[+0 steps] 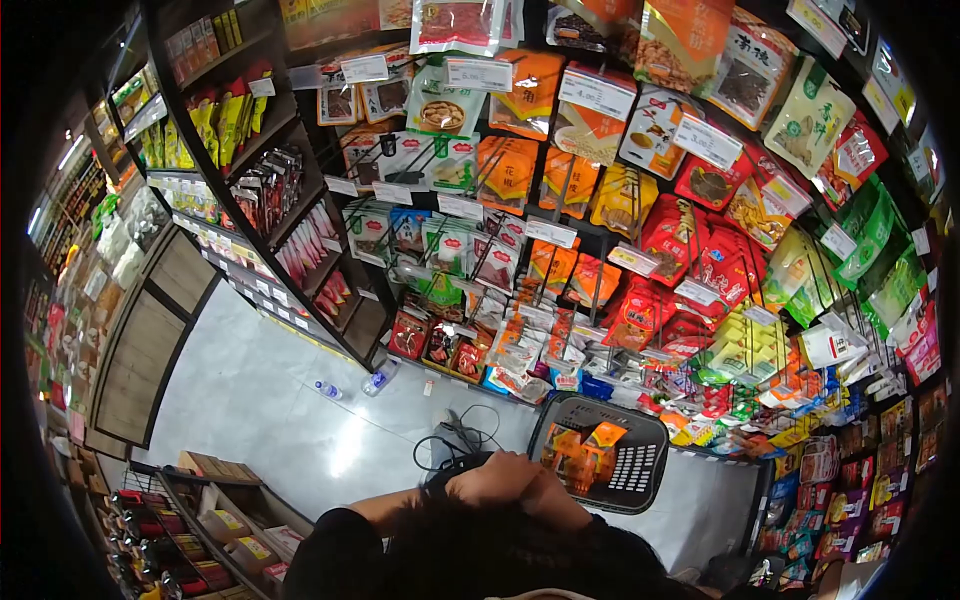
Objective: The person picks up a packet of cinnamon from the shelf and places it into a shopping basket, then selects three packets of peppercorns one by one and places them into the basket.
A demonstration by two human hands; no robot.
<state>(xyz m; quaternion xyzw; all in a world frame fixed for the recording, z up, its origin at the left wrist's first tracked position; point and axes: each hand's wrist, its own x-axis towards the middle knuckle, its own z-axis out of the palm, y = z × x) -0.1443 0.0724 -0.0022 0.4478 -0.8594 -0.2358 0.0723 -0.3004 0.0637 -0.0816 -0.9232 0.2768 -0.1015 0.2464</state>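
My left hand [488, 478] and my right hand [543, 494] are together in front of my body at the bottom middle, touching each other. Both look closed, with most fingers hidden; what they hold, if anything, does not show. Beside my left hand a black cable [432, 440] loops above the floor. Just past my right hand stands a black plastic basket [655, 435], partly covered by it. Inside lie several orange packets [585, 460].
A shelf wall with hanging seasoning packets [508, 170] and price tags rises ahead. Two plastic bottles, one a clear bottle [328, 389], lie on the grey floor [260, 400] by the shelf's foot. A low display stand [230, 520] is at the lower left.
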